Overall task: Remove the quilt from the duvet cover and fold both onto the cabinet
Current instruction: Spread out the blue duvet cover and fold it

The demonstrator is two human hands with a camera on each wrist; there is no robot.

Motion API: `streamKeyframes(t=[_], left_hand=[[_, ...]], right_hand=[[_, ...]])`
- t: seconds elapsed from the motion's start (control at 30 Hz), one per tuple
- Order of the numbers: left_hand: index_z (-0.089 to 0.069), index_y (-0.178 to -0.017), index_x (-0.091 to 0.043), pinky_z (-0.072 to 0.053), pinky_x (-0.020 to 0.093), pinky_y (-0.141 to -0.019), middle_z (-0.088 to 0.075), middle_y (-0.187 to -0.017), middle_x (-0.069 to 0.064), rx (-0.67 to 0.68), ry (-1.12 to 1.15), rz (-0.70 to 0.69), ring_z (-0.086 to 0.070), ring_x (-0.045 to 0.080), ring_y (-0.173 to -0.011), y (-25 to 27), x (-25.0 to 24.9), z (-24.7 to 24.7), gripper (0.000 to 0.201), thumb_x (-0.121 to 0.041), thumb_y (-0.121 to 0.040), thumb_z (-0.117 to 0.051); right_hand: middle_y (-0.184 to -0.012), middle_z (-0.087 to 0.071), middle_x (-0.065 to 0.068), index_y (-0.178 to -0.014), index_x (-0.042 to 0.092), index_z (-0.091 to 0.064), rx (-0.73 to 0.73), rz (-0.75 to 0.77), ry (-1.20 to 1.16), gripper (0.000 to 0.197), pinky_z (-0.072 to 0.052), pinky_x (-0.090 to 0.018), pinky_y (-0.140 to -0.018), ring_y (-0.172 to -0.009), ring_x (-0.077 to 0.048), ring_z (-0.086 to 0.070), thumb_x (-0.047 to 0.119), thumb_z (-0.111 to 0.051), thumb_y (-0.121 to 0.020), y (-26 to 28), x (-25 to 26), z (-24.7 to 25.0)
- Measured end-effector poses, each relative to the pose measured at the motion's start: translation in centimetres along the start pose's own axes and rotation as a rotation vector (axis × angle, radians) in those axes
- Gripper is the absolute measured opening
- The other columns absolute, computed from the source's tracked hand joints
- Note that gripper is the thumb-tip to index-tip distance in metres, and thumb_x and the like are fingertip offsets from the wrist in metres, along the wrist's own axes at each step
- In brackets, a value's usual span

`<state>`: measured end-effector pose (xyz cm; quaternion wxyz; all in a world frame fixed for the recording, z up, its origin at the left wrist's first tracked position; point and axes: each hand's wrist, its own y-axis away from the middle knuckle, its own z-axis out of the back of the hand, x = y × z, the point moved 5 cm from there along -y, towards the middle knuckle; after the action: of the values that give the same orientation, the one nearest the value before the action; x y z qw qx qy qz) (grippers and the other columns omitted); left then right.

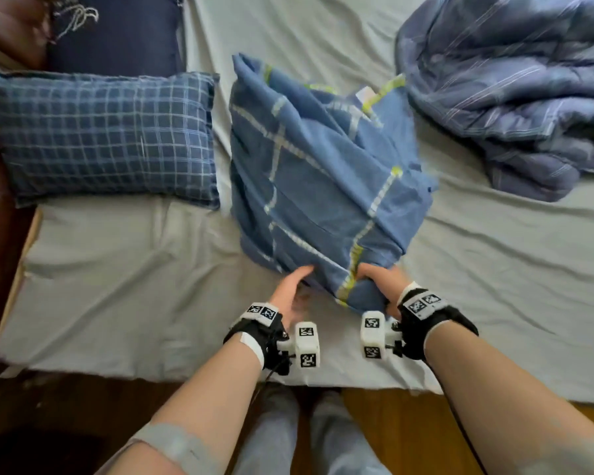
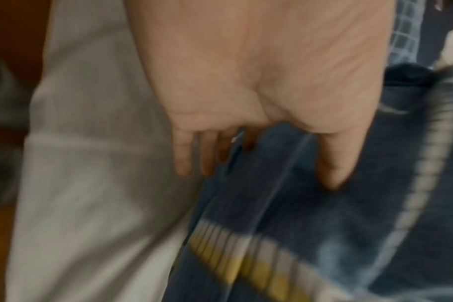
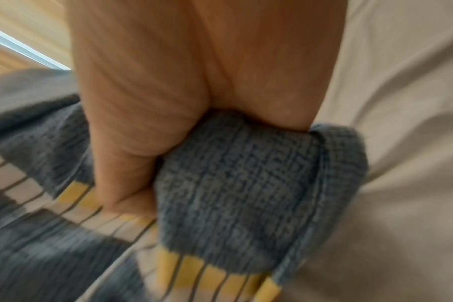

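Your right hand (image 1: 378, 281) is clenched around the near corner of the duvet cover (image 1: 323, 186). In the right wrist view the thumb (image 3: 122, 183) curls over a bunched wad of blue fabric with yellow and white stripes, and the other fingers are hidden under the cloth.

Your left hand (image 1: 290, 291) is loose and released. Its fingers (image 2: 184, 155) are nearly straight and lie along the left near edge of the cover, and the thumb (image 2: 336, 163) rests flat on top of the blue fabric. Some fingertips slip under the fabric's edge, but nothing is gripped.

The duvet cover lies crumpled in the middle of the bed (image 1: 117, 286), on the pale grey sheet, with its near end at your hands and its far end reaching toward the middle of the mattress. The quilt (image 1: 515, 90) sits in a heap at the far right of the bed, apart from the cover. A checked blue pillow (image 1: 107, 138) lies at the left, just beside the cover, with a dark blue pillow (image 1: 117, 32) beyond it.
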<state>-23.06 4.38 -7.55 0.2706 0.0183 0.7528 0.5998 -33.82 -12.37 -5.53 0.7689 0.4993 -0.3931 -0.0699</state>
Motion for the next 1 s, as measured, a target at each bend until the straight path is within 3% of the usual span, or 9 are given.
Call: streamKeyframes(t=[0.07,0.13,0.23,0.37,0.6,0.7,0.77,0.87,1.0], left_hand=[[-0.048,-0.133,-0.013,-0.044,0.039,-0.102,-0.057,-0.124,0.004,-0.302,-0.139,-0.257,-0.055,0.025,-0.115,-1.5,-0.4,3.9,0.077,-0.044,-0.069,-0.078],[-0.042,-0.140,-0.013,-0.040,0.039,-0.109,-0.048,-0.135,0.007,-0.409,-0.357,-0.493,-0.051,0.025,-0.125,-2.1,-1.7,5.4,0.091,-0.044,-0.063,-0.078],[-0.038,-0.143,-0.020,-0.039,0.037,-0.109,-0.042,-0.135,0.003,-0.455,-0.736,-0.735,-0.046,0.021,-0.126,-1.6,-3.4,2.7,0.084,-0.049,-0.073,-0.074],[-0.035,-0.147,-0.024,-0.030,0.041,-0.112,-0.038,-0.148,0.004,-0.521,-1.074,-1.021,-0.034,0.023,-0.137,-0.4,-5.7,-2.5,0.090,-0.062,-0.073,-0.068],[-0.015,-0.154,-0.038,-0.007,0.063,-0.116,-0.009,-0.163,-0.002,-0.446,-1.735,-0.855,-0.006,0.023,-0.150,-2.4,-6.2,-3.7,0.103,-0.079,-0.069,-0.055],[-0.020,-0.152,-0.040,0.000,0.066,-0.114,-0.020,-0.160,-0.004,-0.307,-1.925,-0.607,-0.012,0.022,-0.149,-3.9,-4.9,-1.0,0.095,-0.083,-0.072,-0.048],[-0.022,-0.151,-0.038,-0.003,0.066,-0.114,-0.028,-0.158,-0.004,-0.246,-1.953,-0.448,-0.018,0.021,-0.147,-4.9,-3.1,0.8,0.094,-0.085,-0.072,-0.046],[-0.013,-0.154,-0.037,-0.001,0.066,-0.114,-0.018,-0.161,-0.005,-0.211,-1.939,-0.299,-0.010,0.022,-0.149,-6.1,-0.2,3.0,0.098,-0.086,-0.073,-0.041],[-0.012,-0.155,-0.033,-0.004,0.065,-0.115,-0.013,-0.163,-0.002,-0.207,-1.896,-0.349,-0.007,0.022,-0.150,-6.2,0.3,4.4,0.094,-0.076,-0.080,-0.048]], right_hand=[[-0.096,-0.071,-0.014,-0.092,0.012,-0.066,-0.096,-0.156,0.164,0.059,-0.058,-0.050,-0.082,-0.089,-0.033,-0.069,0.037,-0.079,-0.041,-2.8,-7.1,2.1],[-0.093,-0.068,-0.014,-0.090,0.009,-0.066,-0.032,-0.290,0.376,0.069,-0.057,-0.041,-0.080,-0.090,-0.033,-0.068,0.047,-0.076,-0.034,-3.1,-11.2,2.0],[-0.108,-0.063,-0.016,-0.097,0.010,-0.063,0.122,-0.352,0.688,0.034,-0.046,-0.030,-0.084,-0.106,-0.028,-0.060,0.036,-0.072,-0.077,-0.5,-12.3,0.4],[-0.136,-0.055,-0.007,-0.129,0.013,-0.056,0.147,-0.247,0.872,0.042,-0.041,-0.031,-0.097,-0.125,-0.028,-0.051,0.036,-0.056,-0.094,-0.7,-13.9,-0.9],[-0.133,-0.057,-0.004,-0.126,0.025,-0.059,0.175,-0.167,0.992,0.037,-0.035,-0.045,-0.109,-0.125,-0.027,-0.051,0.037,-0.053,-0.091,1.3,-17.2,-0.9],[-0.108,-0.063,-0.005,-0.106,0.020,-0.063,0.224,-0.279,0.733,0.031,-0.053,-0.036,-0.088,-0.107,-0.028,-0.062,0.030,-0.074,-0.079,1.9,-19.0,-0.1],[-0.098,-0.067,-0.006,-0.104,0.016,-0.063,0.126,-0.312,0.201,0.061,-0.056,-0.033,-0.068,-0.087,-0.027,-0.066,0.049,-0.088,-0.058,2.0,-19.0,0.3],[-0.119,-0.067,-0.009,-0.126,0.007,-0.055,-0.313,-0.281,-0.277,0.127,-0.055,-0.043,-0.089,-0.100,-0.029,-0.066,0.069,-0.088,-0.020,-0.6,-20.2,2.1],[-0.130,-0.054,-0.017,-0.134,0.003,-0.038,-0.541,-0.339,-0.031,0.090,-0.041,-0.042,-0.102,-0.120,-0.038,-0.053,0.048,-0.082,-0.070,1.1,-17.4,1.2]])
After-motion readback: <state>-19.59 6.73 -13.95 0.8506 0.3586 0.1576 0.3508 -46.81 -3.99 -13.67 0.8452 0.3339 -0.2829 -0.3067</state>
